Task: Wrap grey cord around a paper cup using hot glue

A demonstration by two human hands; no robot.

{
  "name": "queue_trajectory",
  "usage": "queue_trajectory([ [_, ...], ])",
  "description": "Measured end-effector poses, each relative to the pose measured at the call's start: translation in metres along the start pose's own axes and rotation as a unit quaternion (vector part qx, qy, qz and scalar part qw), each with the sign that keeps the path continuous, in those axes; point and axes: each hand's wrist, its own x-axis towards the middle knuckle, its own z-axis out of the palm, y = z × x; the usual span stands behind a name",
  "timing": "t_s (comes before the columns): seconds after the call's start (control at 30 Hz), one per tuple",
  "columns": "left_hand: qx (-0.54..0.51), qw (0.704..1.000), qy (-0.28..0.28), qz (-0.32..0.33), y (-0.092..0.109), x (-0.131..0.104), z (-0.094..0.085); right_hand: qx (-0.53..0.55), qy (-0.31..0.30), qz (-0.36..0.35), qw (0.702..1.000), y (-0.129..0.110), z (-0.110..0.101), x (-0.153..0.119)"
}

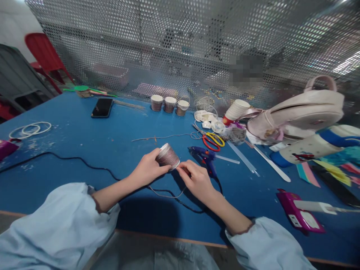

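Note:
My left hand [150, 167] grips a small paper cup [168, 155] wound with grey-brown cord, tilted on its side above the blue table. Thumb and fingers of my right hand [197, 180] are pinched at the cup's lower right rim, seemingly on the cord's end. A loose length of cord [165, 194] loops below both hands. Just beyond my right hand lies a blue glue gun [205, 154], with red- and yellow-handled scissors [212, 141] behind it. Toward the back, three similar wrapped cups [170, 105] stand upright in a row.
A phone [102, 108] lies back left. Stacked paper cups [236, 111], a pale backpack [298, 108] and a bottle [312, 148] occupy the right. A purple power strip [299, 212] is near the front right. A black cable [78, 158] crosses the table. Perforated metal [126, 56] borders the back.

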Motion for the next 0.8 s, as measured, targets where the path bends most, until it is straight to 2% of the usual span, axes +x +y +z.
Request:
queue_trajectory([
  [0.5, 0.012, 1.000, -0.013, 0.000, 0.001, -0.002, 0.000, -0.053, 0.017, -0.038, 0.998, 0.005, -0.003, 0.000],
  [0.8, -0.005, 0.999, -0.047, -0.017, 0.003, 0.000, -0.001, -0.066, 0.036, -0.067, 0.995, 0.012, -0.002, 0.000],
])
